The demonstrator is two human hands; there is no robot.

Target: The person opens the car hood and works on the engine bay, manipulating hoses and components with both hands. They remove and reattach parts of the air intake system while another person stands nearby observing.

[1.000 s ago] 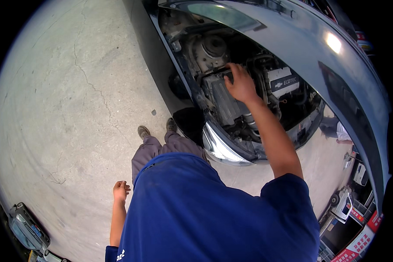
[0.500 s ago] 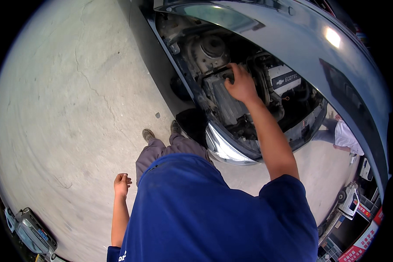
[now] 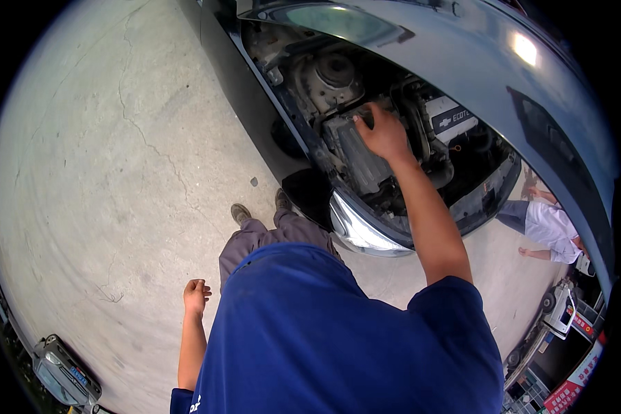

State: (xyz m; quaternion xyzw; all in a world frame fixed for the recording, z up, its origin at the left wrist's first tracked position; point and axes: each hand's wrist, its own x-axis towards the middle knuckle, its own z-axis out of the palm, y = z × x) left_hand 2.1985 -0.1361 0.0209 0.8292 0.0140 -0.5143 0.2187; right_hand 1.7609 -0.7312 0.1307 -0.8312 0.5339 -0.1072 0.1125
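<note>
A dark car stands with its hood (image 3: 441, 38) raised over the engine bay. My right hand (image 3: 381, 132) is at the top of a grey-black plastic box (image 3: 362, 169) in the bay, fingers bent and thumb apart, apparently touching it without gripping. Behind that is the round strut mount (image 3: 334, 72); to its right sit a silver-and-black engine cover (image 3: 445, 110) and hoses. My left hand (image 3: 196, 297) hangs low beside my blue shirt over the concrete floor, fingers loosely bent and apart, with nothing visible in them.
The dark fender (image 3: 255, 124) and chrome-bright headlight (image 3: 362, 228) border my legs. Another person (image 3: 548, 228) in a light shirt is at the car's front, right. A parked car (image 3: 65, 372) shows lower left; a white vehicle (image 3: 559, 310) and red signboards are at lower right.
The other person has come much further into view from behind the hood. My right hand has shifted slightly on the box, fingertips a little lower. The view has shifted slightly.
</note>
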